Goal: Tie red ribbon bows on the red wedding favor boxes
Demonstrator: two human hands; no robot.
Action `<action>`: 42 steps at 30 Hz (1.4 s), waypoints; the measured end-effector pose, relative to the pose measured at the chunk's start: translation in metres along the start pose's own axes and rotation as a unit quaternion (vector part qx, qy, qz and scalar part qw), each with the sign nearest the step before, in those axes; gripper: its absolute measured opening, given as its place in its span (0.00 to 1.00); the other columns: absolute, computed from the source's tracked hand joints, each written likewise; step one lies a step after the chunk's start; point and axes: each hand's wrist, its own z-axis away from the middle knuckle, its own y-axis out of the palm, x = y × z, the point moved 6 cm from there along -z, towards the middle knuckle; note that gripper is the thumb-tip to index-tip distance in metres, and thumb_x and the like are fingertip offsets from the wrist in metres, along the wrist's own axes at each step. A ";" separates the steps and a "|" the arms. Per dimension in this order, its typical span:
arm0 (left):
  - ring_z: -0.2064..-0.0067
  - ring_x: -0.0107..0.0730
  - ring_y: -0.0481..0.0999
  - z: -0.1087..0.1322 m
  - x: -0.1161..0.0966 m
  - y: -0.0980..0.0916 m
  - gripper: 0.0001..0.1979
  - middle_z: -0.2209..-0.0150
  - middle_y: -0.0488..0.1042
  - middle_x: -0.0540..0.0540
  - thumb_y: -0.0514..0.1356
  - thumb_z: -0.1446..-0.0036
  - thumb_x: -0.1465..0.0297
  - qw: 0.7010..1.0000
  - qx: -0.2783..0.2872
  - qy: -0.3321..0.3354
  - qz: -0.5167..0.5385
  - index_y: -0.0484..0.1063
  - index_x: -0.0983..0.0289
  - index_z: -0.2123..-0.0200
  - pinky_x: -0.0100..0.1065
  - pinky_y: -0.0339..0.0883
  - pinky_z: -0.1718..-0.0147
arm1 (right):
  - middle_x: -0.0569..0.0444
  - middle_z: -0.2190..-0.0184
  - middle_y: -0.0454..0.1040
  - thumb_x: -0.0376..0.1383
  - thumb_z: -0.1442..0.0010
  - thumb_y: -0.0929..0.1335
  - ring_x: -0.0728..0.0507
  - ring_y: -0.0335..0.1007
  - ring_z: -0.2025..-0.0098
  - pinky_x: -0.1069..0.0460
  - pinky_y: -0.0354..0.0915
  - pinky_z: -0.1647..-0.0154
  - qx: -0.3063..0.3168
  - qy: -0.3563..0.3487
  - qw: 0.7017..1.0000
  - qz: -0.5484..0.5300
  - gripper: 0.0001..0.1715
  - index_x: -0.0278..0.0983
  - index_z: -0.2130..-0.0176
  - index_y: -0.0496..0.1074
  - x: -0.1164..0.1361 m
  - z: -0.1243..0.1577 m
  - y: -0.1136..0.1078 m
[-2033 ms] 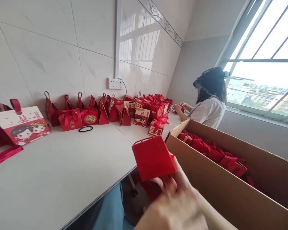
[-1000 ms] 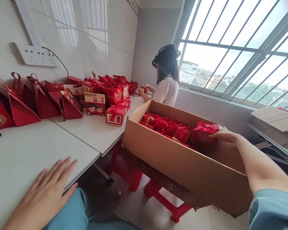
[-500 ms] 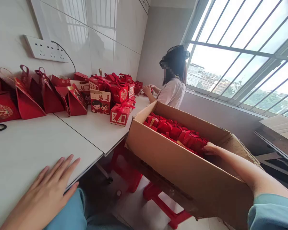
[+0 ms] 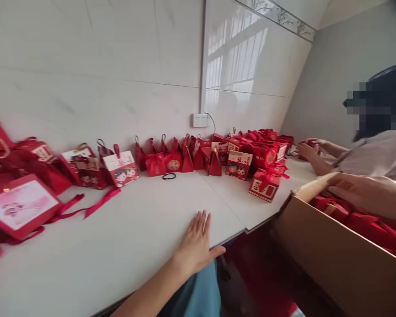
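Note:
My left hand (image 4: 198, 242) lies flat on the white table (image 4: 135, 255), fingers stretched out and holding nothing. At the right, my right hand (image 4: 346, 186) is over the far rim of a cardboard box (image 4: 346, 259); its fingers are smeared and partly hidden. Inside this box, below my right forearm, are red gift boxes (image 4: 366, 224) with ribbons. On the table near the box stands a red and white gift box (image 4: 265, 184) tied with a red ribbon. Behind it is a gift box with cartoon faces (image 4: 240, 164).
Several red gift bags (image 4: 187, 156) line the wall. A pink-fronted box (image 4: 21, 207) with trailing ribbon lies at the left. A black ring (image 4: 169, 176) rests on the table. At right, a co-worker (image 4: 379, 149) handles a red item. A socket strip (image 4: 201, 119) is on the wall.
The view has swung left, bringing more of the table into sight. My right hand has moved from among the red boxes to the box's far rim. My left hand stays on the table.

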 end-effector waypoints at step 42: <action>0.36 0.52 0.52 0.030 0.168 -0.098 0.23 0.39 0.54 0.68 0.50 0.44 0.69 0.884 -0.437 -0.156 -0.059 0.51 0.63 0.45 0.54 0.48 0.42 | 0.43 0.64 0.73 0.38 0.42 0.60 0.36 0.68 0.58 0.39 0.65 0.53 0.150 -0.149 0.915 -0.344 0.11 0.39 0.67 0.70 0.350 0.043 0.276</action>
